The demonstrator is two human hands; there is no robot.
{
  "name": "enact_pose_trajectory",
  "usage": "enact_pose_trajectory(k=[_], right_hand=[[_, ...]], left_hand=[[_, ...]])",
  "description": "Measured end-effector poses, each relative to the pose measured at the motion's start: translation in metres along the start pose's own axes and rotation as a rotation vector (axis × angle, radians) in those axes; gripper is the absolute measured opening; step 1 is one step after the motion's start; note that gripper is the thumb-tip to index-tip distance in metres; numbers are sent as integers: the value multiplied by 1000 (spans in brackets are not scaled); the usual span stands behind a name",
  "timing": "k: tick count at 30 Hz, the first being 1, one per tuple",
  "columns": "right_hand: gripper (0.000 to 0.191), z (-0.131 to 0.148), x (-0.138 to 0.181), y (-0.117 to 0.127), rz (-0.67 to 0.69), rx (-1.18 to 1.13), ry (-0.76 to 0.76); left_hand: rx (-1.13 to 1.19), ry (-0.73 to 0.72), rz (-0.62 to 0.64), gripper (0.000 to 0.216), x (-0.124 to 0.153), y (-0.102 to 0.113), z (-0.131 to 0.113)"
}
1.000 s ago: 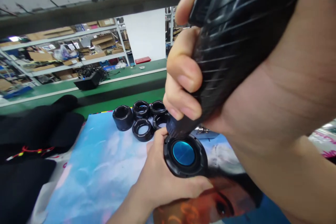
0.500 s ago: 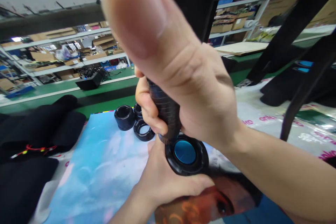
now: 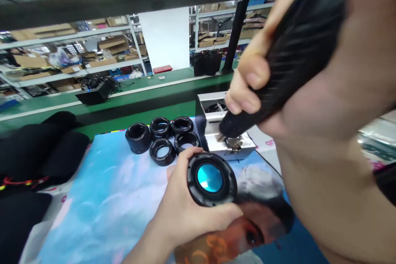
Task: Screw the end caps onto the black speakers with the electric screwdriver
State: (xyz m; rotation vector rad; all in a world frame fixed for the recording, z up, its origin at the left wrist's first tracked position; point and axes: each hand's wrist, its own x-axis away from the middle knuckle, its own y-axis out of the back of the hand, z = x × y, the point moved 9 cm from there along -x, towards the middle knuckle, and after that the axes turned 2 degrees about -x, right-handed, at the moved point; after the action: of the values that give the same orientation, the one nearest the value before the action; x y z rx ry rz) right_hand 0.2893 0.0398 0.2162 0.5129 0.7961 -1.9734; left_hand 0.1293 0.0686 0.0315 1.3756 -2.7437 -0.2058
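My left hand is wrapped around a round black housing with a shiny blue disc in its centre, which looks like a small speaker. The housing's blue face points up toward me, just above the printed sheet. In my right hand, close to the camera, is a black power screwdriver with a ribbed grip, slanting down to the left. Its lower end is at the front of a silver metal box, which looks like a screw feeder. The driver's tip is hard to make out there.
Several black rings stand together left of the metal box. A blue printed sheet covers the work surface. Black cloth-like rolls lie at the left. Beyond a green bench are shelves with cartons; a beam crosses above.
My right hand has moved the power screwdriver away from the black housing, to the right, over to the metal box. My left hand keeps its hold on the housing. The view has shifted slightly.
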Motion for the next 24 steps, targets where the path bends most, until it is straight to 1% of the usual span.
enact_pose_trajectory(k=[1,2,4,7,11,13,15,17,18,20,21,22,23,24], right_hand=[[51,-1,-1,14,-32,-26,85],[52,-12,-3,25,-38,-14,74],[47,-35,-2,46,-56,-11,31],[45,-62,4,65,-76,-17,-54],[45,-71,14,71,-63,10,-92],[47,-71,17,71,-51,5,-94],[49,-73,19,69,-26,-23,-136],[50,-68,18,65,-12,-63,-181],[50,-60,17,63,-4,-78,-187],[48,-34,12,57,-6,-91,-157],[46,-19,9,49,15,-85,-135],[46,-7,7,42,17,-88,-159],[55,1,6,36,-11,-72,-220],[61,15,5,21,44,-140,-204]], left_hand=[[-11,23,-2,95,0,0,1],[-10,40,5,95,1,-1,1],[28,68,30,90,2,-4,-3],[94,96,28,83,4,-6,-10],[110,94,-3,83,4,-4,-7],[126,66,23,85,1,-4,-5],[131,34,49,93,-2,-3,-4],[109,15,42,104,-6,-1,-6],[96,19,33,105,-8,1,-6],[94,36,37,102,-9,1,-8],[113,45,55,99,-9,-1,-8],[140,55,76,96,-9,-3,-8],[166,61,94,95,-9,-4,-7],[190,65,109,95,-9,-6,-7]])
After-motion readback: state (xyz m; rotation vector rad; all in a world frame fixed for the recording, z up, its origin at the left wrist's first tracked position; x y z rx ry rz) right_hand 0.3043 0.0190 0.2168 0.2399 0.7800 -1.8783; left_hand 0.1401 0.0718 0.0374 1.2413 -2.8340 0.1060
